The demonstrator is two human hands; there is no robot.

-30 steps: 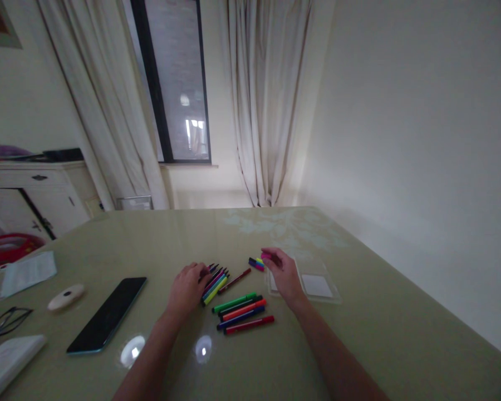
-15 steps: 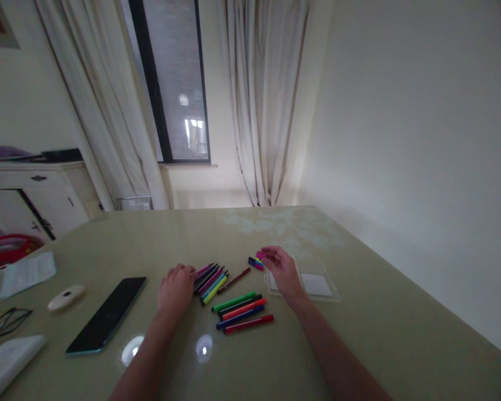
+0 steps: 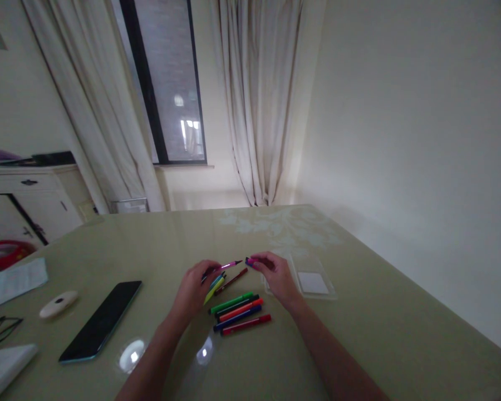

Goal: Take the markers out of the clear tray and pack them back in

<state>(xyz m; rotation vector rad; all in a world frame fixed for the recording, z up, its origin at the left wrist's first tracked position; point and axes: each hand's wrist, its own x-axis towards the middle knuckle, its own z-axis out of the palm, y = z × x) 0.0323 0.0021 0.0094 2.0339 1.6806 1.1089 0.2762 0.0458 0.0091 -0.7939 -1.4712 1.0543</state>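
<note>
My left hand [image 3: 195,288] is closed around an uncapped pink marker [image 3: 230,265], its dark tip pointing right. Between the fingertips of my right hand [image 3: 278,277] is a pink cap [image 3: 253,262], a short gap from that tip. Other caps by these fingers are mostly hidden. Below my left hand lie uncapped markers, among them a yellow-green marker [image 3: 214,291]; the hand covers part of this group. A dark red uncapped marker [image 3: 231,282] rests beside them. Closer to me is a row of capped markers: green [image 3: 231,302], black, orange, blue and red [image 3: 246,325].
A clear plastic case [image 3: 328,281] with a white insert lies behind my right hand. On the left are a black phone [image 3: 102,320], a white mouse-like object [image 3: 58,304], a pale blue sheet [image 3: 19,281], glasses [image 3: 0,331] and a white box-shaped item [image 3: 8,365].
My left hand has moved right and lifted the pink marker from the uncapped group. The right hand, with the pink cap, has come slightly lower, and the marker tip now faces it.
</note>
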